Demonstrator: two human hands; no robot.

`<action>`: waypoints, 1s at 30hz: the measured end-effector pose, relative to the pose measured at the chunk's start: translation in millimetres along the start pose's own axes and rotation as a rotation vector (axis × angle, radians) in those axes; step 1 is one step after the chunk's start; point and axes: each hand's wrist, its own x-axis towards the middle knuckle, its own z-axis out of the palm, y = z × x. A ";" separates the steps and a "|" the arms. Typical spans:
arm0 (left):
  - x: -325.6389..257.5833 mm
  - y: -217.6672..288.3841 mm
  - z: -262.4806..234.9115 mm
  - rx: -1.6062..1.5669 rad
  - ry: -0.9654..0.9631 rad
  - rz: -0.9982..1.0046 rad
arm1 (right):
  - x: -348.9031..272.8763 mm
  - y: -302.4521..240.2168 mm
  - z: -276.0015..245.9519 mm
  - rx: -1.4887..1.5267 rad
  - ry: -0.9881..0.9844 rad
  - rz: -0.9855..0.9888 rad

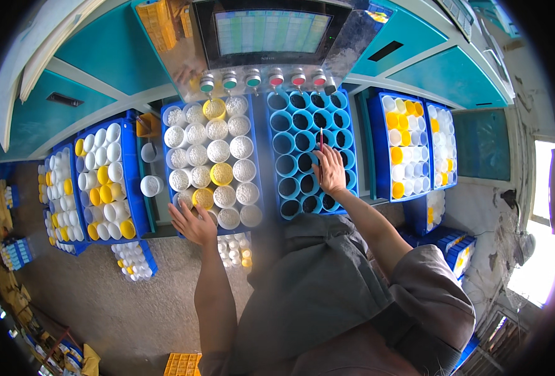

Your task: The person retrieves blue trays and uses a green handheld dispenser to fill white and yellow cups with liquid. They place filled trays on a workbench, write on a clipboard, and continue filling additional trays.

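Two blue trays stand side by side before me. In the left tray [164, 130], rows of white cups [218, 151] and a few yellow cups [222, 174] are filled with small white granules. My left hand [194, 225] is open, fingers spread over the cups at its near left corner; whether it touches them I cannot tell. Light-blue cups [283, 143], with dark matter inside several of them, fill the right tray [269, 113]. Over its right-hand columns, my right hand [332, 171] is closed on a thin dark-red pen-like stick [321, 140], which points away from me.
Behind the trays rises a machine panel with a screen [272, 32] and a row of green and red buttons [252, 81]. More cup trays flank the bench at left [133, 182] and right [381, 156]. A loose white cup [151, 186] stands beside the left tray. A yellow crate [182, 365] sits on the floor.
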 end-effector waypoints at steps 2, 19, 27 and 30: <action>-0.2 -0.6 1.0 0.006 -0.004 -0.005 | 0.0 0.2 0.4 0.001 0.008 -0.005; -0.9 -1.1 3.9 0.020 -0.007 -0.034 | -1.4 0.1 0.1 -0.010 0.009 0.014; 1.2 0.2 -1.2 -0.042 0.024 -0.004 | -2.1 -1.7 -1.8 -0.031 0.018 0.006; 6.3 5.4 -7.9 -0.084 -0.022 -0.084 | 0.6 -5.2 -4.2 0.008 0.035 0.008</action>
